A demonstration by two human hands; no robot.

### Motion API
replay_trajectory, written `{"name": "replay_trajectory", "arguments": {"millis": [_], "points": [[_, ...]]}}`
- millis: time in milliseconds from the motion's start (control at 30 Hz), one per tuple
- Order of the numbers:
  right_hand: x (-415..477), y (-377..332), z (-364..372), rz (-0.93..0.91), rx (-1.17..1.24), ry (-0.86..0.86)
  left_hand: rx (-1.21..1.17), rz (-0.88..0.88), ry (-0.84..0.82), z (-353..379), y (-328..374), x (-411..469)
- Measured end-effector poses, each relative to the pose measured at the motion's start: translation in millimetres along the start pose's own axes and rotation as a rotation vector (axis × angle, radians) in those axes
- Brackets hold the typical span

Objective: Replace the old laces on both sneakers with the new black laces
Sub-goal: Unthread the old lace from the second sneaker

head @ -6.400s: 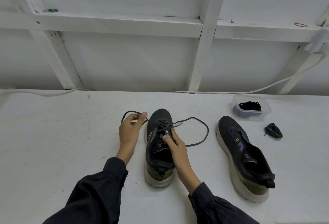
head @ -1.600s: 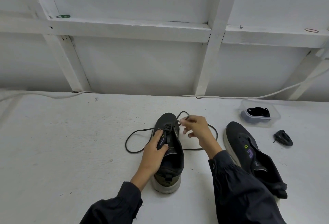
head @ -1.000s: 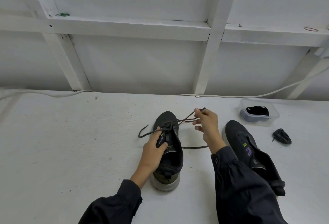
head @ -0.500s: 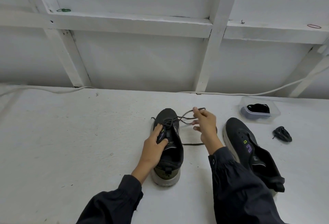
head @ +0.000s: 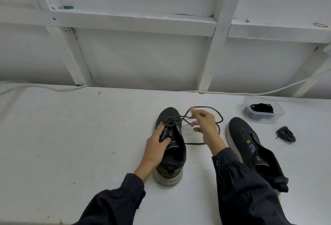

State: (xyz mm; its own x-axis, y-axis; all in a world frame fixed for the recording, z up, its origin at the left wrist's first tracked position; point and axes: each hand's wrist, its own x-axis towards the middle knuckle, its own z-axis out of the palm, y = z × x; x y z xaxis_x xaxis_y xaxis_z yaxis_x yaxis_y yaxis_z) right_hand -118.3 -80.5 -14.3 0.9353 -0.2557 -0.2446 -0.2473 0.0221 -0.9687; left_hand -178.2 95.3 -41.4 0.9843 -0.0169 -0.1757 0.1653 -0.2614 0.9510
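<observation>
Table [head: 71, 135] runs wide to the left of the sneaker [head: 170, 115]; far edge meets the wall [head: 143, 60], w/ a white cable [head: 268, 93] along it. Right side is tighter: 2nd sneaker [head: 240, 130], clear tub [head: 279, 112] far right, lace bundle [head: 285, 134] just near of it.

Left hand [head: 155, 147] grips the sneaker, thumb on tongue, fingers down its left side. Right hand [head: 206, 126] is blurred; upper fingers [head: 194, 111] look pinched on the lace [head: 219, 115], the rest spread loose.

Sneaker sits mid-table, long axis near–far, toe far, heel near. Lace loops to its right.
</observation>
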Motion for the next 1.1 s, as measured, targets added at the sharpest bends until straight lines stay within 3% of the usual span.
{"name": "replay_trajectory", "arguments": {"millis": [67,133,200,300,367,567,667,800,1000,1100], "points": [[-12.9,5.1,8.6,-0.003,-0.179,-0.199,0.009,0.011,0.003,0.4,-0.1,0.4],[-15.6,9.1,13.5,-0.065,-0.231,-0.242,0.012,0.018,0.002,0.2,-0.4,0.2],[-10.5,7.2,13.1,-0.114,-0.164,-0.134,0.006,0.02,-0.008,-0.4,-1.9,0.1],[2.9,-1.5,3.1,-0.068,0.135,0.146,-0.016,0.017,-0.011,-0.7,-3.6,1.1],[8.9,-3.8,-5.3,-0.056,0.183,0.228,-0.026,0.016,-0.007,-0.5,-4.0,1.4],[-9.9,19.2,-8.3,-0.008,0.033,0.197,-0.075,0.052,-0.005,-1.2,-1.5,0.6],[-34.2,27.5,-1.6,0.123,0.07,0.035,-0.107,0.092,0.066,-7.8,-0.6,8.4],[-60.4,28.3,18.6,0.074,0.064,-0.15,0.116,0.131,0.102,-19.7,0.1,32.5],[-61.8,39.9,41.7,-0.001,0.089,-0.206,0.442,0.28,-0.008,-27.6,9.7,48.6],[-60.1,45.5,45.5,0.004,0.054,-0.209,0.66,0.365,0.028,-25.2,10.4,52.0]]}}
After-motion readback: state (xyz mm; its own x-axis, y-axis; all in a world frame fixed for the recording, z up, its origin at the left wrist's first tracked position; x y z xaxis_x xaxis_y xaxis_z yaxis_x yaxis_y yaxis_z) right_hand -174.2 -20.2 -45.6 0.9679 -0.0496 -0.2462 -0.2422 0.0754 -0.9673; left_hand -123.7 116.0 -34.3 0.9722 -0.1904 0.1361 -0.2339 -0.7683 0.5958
